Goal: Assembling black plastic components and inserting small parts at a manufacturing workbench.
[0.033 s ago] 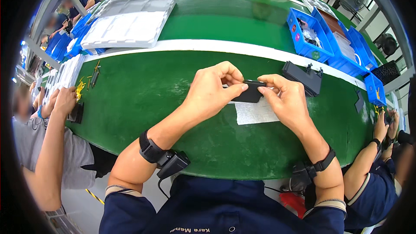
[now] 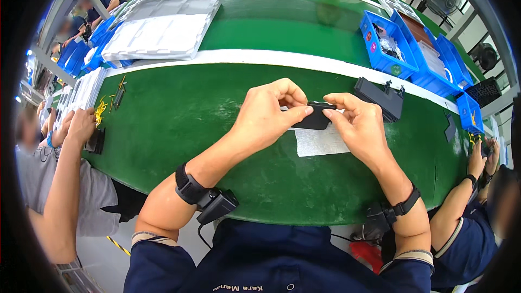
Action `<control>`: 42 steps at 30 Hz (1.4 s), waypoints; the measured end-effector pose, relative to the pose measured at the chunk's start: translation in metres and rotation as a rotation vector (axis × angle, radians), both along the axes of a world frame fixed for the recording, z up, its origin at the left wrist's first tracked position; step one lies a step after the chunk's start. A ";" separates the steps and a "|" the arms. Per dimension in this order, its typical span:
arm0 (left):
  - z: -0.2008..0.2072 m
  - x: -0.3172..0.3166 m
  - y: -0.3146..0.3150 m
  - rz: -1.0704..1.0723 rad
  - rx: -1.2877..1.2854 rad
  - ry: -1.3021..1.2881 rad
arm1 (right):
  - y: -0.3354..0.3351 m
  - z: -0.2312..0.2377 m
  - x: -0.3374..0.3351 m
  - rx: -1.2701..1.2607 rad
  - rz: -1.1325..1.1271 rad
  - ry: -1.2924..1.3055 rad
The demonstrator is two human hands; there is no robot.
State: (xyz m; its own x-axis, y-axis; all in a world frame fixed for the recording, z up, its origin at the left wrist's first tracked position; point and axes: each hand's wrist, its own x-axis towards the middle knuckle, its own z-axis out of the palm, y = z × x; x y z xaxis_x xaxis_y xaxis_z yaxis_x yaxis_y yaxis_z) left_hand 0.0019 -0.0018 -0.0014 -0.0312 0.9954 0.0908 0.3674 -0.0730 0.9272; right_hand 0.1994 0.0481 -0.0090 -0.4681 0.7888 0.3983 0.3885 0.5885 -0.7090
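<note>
Between both hands, above the green table, is a small flat black rectangular piece, tilted so that its broad face shows. My left hand pinches its left end between thumb and fingers. At its right end my right hand grips it the same way, thumb on the near face and fingers along the top edge. What the fingertips cover cannot be made out. Under the piece lies a white sheet, partly hidden by my right hand. Just beyond that hand sits a stack of black flat parts.
Blue bins holding small parts stand at the right rear, with a smaller blue bin nearer. White trays are stacked at the left rear. Yellow pieces lie far left beside a co-worker's hand. Another co-worker sits at the right.
</note>
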 end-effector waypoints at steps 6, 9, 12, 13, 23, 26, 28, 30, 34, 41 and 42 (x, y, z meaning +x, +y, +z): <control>-0.004 0.011 -0.004 -0.021 0.032 -0.002 | -0.009 0.009 -0.003 -0.306 -0.010 0.060; -0.006 0.010 -0.001 -0.048 0.046 0.001 | -0.006 0.004 -0.003 -0.187 -0.008 0.038; -0.009 0.003 0.004 -0.135 0.045 -0.102 | -0.007 0.004 -0.004 -0.104 0.027 0.044; -0.013 0.000 0.006 -0.128 0.044 -0.104 | -0.006 0.006 -0.004 -0.125 0.036 0.051; -0.015 0.009 -0.003 -0.044 0.384 0.379 | -0.007 0.005 -0.005 -0.186 0.025 0.073; -0.019 0.013 -0.002 -0.046 0.501 0.439 | -0.006 0.004 -0.003 -0.169 0.024 0.088; -0.019 0.013 -0.002 -0.043 0.521 0.454 | -0.008 0.005 -0.003 -0.171 0.023 0.086; -0.019 0.010 -0.002 -0.061 0.579 0.511 | -0.008 0.006 -0.004 -0.174 0.022 0.083; -0.019 0.012 -0.001 -0.052 0.635 0.508 | -0.009 0.006 -0.003 -0.157 0.005 0.056; -0.019 0.015 -0.002 -0.007 0.687 0.517 | -0.008 0.003 -0.008 -0.150 -0.025 0.083; -0.018 0.016 -0.003 -0.014 0.637 0.489 | -0.008 0.004 -0.007 -0.149 -0.024 0.085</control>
